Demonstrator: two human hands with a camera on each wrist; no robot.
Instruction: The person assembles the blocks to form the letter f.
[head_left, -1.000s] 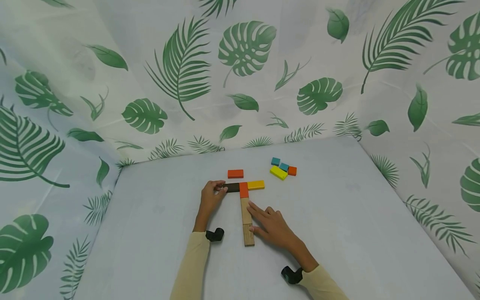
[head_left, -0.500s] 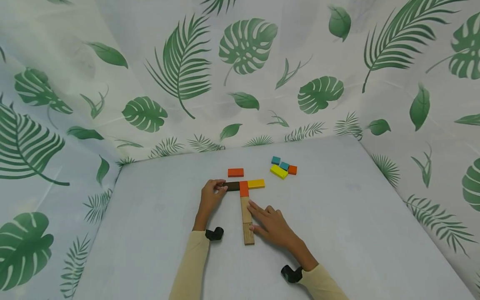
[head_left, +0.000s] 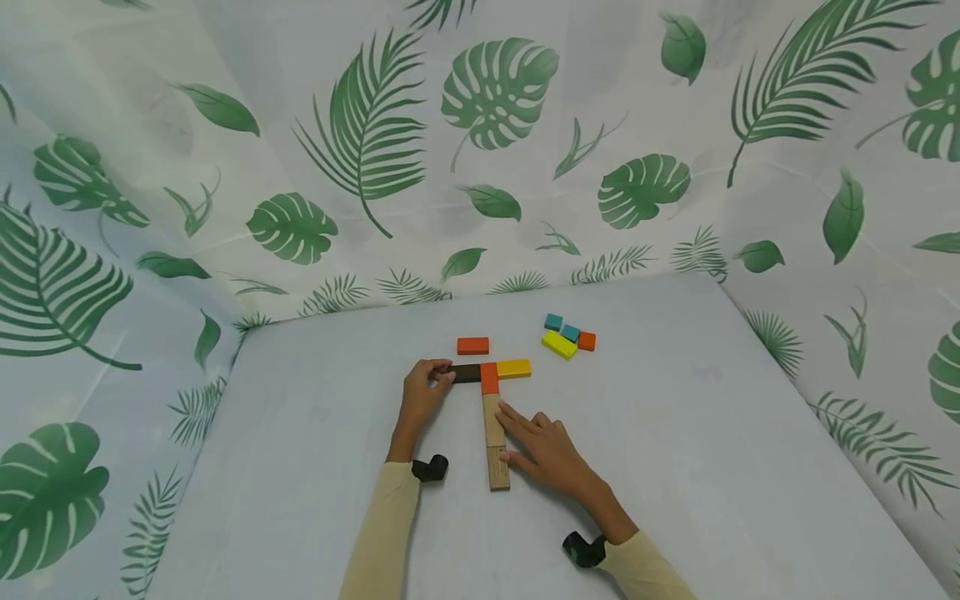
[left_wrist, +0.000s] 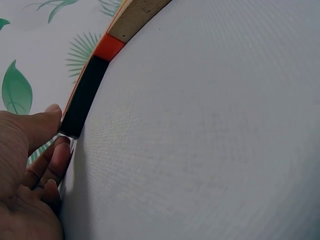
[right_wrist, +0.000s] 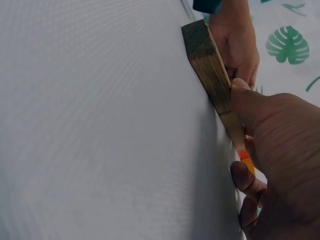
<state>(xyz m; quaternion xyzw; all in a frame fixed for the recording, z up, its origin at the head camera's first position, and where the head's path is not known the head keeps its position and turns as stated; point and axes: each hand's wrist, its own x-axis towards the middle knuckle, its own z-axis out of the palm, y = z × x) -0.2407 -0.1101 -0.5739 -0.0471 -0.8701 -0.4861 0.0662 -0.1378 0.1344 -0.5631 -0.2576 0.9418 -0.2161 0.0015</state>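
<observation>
The grip of the left hand (head_left: 422, 395) pinched the outer end of a dark block (head_left: 467, 373). The grip of the right hand (head_left: 551, 451) was released: its extended fingers touched the right side of a pale wooden block (head_left: 492, 423), its thumb that of a striped wooden block (head_left: 498, 469) adjoining it nearer the person. At the stem's far end lay a red block (head_left: 490, 379), between the dark block and an amber block (head_left: 514, 368). Beyond, on the white desk (head_left: 712, 450), lay an orange-red block (head_left: 473, 346); farther right clustered a yellow block (head_left: 559, 345), two blue blocks (head_left: 553, 322) and an orange cube (head_left: 587, 342).
</observation>
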